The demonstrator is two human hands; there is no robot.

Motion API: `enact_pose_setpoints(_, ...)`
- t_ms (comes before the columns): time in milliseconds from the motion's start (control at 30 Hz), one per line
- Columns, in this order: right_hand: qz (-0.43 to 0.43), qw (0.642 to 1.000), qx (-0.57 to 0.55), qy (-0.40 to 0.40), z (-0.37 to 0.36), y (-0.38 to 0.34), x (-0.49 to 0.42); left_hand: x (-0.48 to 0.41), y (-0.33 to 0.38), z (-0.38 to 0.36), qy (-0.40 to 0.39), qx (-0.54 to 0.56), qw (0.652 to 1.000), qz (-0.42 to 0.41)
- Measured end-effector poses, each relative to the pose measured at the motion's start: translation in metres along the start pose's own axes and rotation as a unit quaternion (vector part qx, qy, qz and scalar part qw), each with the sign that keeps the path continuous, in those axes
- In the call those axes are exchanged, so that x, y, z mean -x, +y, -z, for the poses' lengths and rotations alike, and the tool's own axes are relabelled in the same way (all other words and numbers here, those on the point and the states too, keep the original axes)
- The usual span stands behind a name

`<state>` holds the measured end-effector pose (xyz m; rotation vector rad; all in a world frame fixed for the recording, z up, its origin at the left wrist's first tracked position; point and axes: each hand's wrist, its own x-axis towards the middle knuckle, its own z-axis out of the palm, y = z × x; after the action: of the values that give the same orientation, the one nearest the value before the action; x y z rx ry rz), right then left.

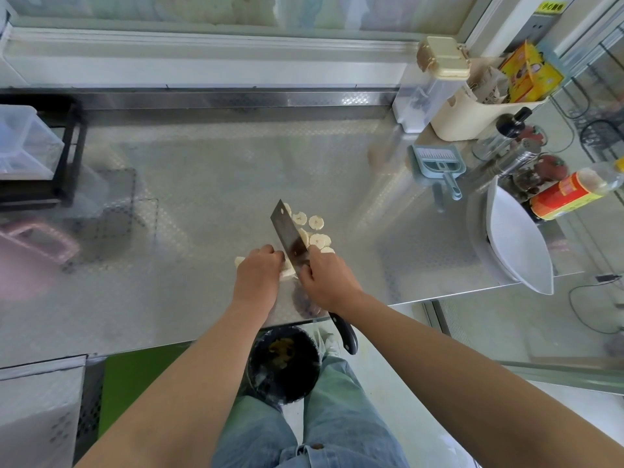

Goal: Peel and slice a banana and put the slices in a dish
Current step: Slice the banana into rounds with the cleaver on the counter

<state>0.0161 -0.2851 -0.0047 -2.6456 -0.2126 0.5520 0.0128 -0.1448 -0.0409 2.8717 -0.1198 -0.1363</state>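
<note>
On the steel counter (202, 184) my left hand (257, 275) holds down the peeled banana (288, 272), whose pale end (239, 261) shows at the hand's left side. My right hand (324, 278) grips a cleaver (287, 233) high on its handle, near the blade, which stands against the banana just right of my left fingers. The black handle end (346, 331) sticks out past the counter edge. Several round banana slices (316, 231) lie to the right of the blade. A white dish (516, 241) sits tilted at the counter's right edge.
A black bin (283, 363) with peel inside stands on the floor under the counter edge. Bottles (574, 194), a cream basket (479, 113) and a blue-grey slicer (439, 163) crowd the right back. A black rack with clear boxes (30, 150) stands at the left.
</note>
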Motion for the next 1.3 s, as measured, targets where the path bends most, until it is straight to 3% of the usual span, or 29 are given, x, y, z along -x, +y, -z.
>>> enact_pose_setpoints(567,-0.021,0.999,-0.015,-0.018,-0.012,-0.001,-0.001,-0.001,0.001,0.002,0.003,0.008,1.000,0.003)
enact_pose_setpoints(833,-0.039,0.997,0.012,-0.068,-0.024,-0.003,-0.002,0.001,0.000,-0.001,0.011,0.021,1.000,0.006)
enact_pose_setpoints(1300,-0.008,1.000,-0.008,-0.002,-0.004,-0.003,0.002,0.004,-0.002,0.002,0.009,0.011,1.000,-0.007)
